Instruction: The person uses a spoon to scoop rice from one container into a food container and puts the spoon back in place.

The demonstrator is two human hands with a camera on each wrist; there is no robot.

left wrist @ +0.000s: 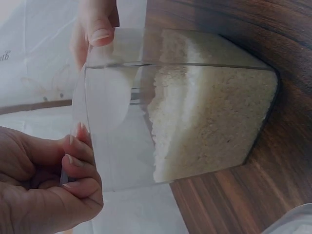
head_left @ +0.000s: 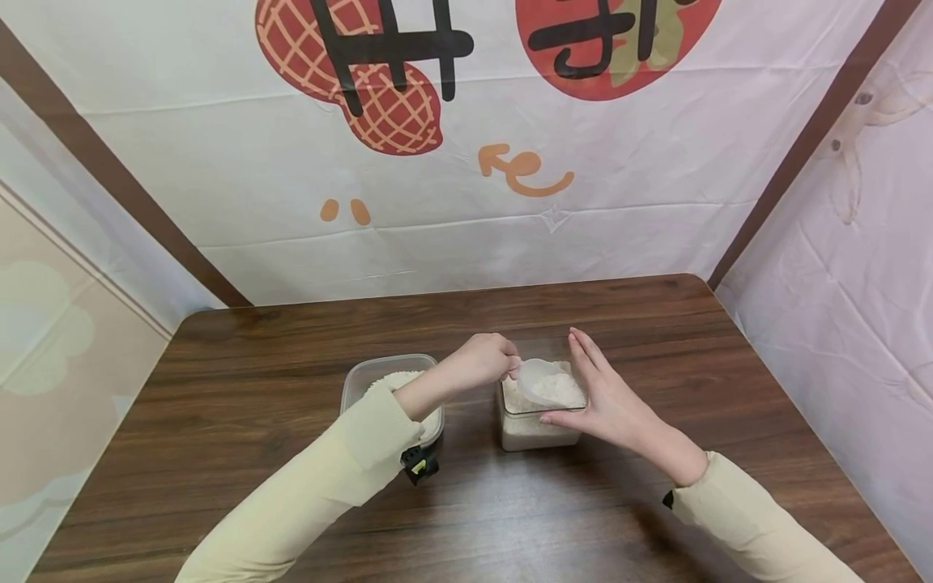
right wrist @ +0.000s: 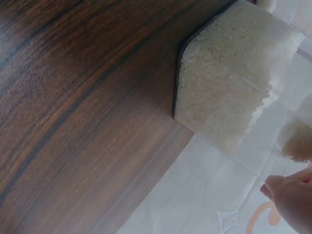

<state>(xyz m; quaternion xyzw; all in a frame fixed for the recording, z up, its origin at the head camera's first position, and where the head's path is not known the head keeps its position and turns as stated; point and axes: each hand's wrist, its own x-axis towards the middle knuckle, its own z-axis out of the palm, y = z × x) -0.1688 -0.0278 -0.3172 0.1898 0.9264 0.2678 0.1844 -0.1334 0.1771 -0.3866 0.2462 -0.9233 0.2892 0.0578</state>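
A clear square container (head_left: 539, 437) of rice stands on the table. My left hand (head_left: 484, 360), fingers curled, pinches the handle of a whitish translucent scoop (head_left: 535, 380) at the container's mouth. Rice (head_left: 560, 390) lies in the scoop. In the left wrist view, the scoop's bowl (left wrist: 109, 100) shows through the clear wall, above the rice level. My right hand (head_left: 615, 405) holds the container's right side at the rim, thumb on the near side and long fingers toward the far side. In the right wrist view, the thumb (right wrist: 287, 195) is right at the rim's corner.
To the left, partly behind my left forearm, stands a translucent rounded tub (head_left: 355, 385) of rice. A dark wrist strap device (head_left: 419, 465) hangs below my left cuff. The brown wooden table (head_left: 466, 518) meets a printed cloth backdrop (head_left: 452, 251) at its far edge.
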